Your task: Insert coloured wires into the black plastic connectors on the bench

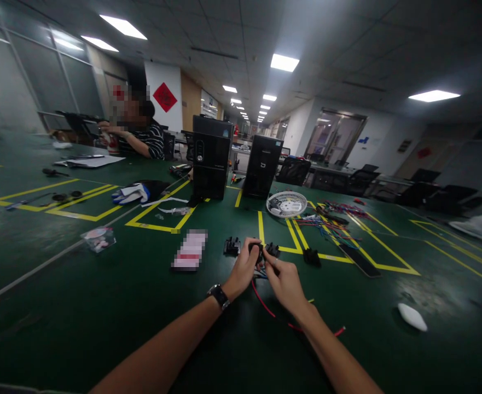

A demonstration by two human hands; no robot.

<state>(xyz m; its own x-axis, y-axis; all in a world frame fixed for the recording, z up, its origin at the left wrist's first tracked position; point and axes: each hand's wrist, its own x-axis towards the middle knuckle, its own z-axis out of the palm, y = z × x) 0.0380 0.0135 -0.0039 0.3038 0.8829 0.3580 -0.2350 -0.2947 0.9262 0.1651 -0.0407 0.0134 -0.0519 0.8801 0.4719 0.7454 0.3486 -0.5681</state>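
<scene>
My left hand (243,269), with a dark watch on its wrist, is closed around a small black connector-like part (256,249). My right hand (282,278) pinches at the same part from the other side, its thumb and forefinger close to the left fingertips. Fingers cover most of the part, so its exact kind is hidden. Below the hands, a red wire (263,302) and some blue ones trail over the green tabletop. Similar black parts lie nearby: one (232,246) left of my hands, another (312,257) to the right, and one just behind my right fingers.
Two black computer towers (210,164) stand beyond my hands. A white basket (286,204) and bundled coloured wires (331,227) lie at right, with a white mouse-shaped object (412,317) nearer. A plastic bag (99,239) and gloves (132,193) lie left. Another person sits at far left.
</scene>
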